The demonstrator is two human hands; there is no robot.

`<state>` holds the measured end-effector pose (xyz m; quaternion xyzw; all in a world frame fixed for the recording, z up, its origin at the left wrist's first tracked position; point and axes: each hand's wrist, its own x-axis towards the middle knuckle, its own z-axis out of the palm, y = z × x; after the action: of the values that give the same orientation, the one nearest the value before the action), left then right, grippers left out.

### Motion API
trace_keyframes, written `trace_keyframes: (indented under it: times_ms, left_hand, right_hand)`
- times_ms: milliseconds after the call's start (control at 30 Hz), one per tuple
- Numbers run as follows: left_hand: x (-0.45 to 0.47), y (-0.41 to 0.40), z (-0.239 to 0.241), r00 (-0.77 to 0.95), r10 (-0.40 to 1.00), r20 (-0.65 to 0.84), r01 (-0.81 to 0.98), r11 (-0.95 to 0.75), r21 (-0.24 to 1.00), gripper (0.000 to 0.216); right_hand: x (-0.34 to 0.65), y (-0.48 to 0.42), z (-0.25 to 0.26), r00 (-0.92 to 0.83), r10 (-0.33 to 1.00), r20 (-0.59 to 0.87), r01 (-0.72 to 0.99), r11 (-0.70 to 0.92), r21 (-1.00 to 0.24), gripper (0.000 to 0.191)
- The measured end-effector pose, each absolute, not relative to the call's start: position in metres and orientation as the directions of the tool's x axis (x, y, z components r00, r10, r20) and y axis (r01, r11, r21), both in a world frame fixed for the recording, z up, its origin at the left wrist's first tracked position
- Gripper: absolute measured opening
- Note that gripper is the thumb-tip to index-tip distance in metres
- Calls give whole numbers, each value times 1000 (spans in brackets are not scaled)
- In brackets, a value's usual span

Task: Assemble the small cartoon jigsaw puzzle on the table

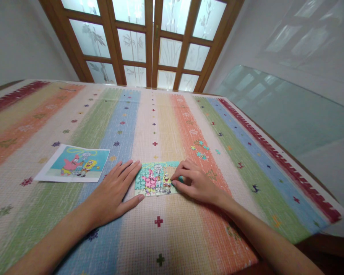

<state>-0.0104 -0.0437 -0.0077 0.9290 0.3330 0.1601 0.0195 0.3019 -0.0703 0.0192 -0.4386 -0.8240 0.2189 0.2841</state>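
Note:
A small cartoon jigsaw puzzle (154, 179), mostly assembled, lies on the striped tablecloth (166, 233) near the front edge. My left hand (114, 193) lies flat and open on the cloth, fingertips against the puzzle's left edge. My right hand (193, 181) rests at the puzzle's right side, fingers curled and pinching a teal puzzle piece (180, 178) at the puzzle's edge. Several loose teal pieces (202, 149) lie on the orange stripe just beyond my right hand.
A printed reference picture (74, 163) of the same cartoon lies to the left. The table's right edge (289, 168) runs diagonally beside a glass-topped surface (289, 114). Wooden-framed frosted glass doors (149, 42) stand behind the table.

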Motion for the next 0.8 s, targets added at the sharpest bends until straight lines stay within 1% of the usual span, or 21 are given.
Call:
trace_keyframes:
  times_ms: [233,433,600,700,800]
  left_hand:
    - [-10,-44,-7,727,623,289,610,-779,144,84]
    - [-10,-44,-8,722,631,284,616,-773,151,83]
    - [-10,-44,-8,719,639,273,621,-767,161,84]
    - [-10,-44,-7,726,632,270,615,-773,156,84]
    - [-10,-44,-6,730,626,274,610,-778,150,83]
  right_hand:
    - [301,-70,15,-451,854,261,588,504,-633,8]
    - [301,-71,14,-456,851,262,598,511,-617,10]
    - [300,-69,14,-417,845,335,598,532,-599,14]
    - [308,-62,17,-359,860,362,649,509,-565,14]
    - [329,-52,21,-296,884,363,741,452,-497,13]
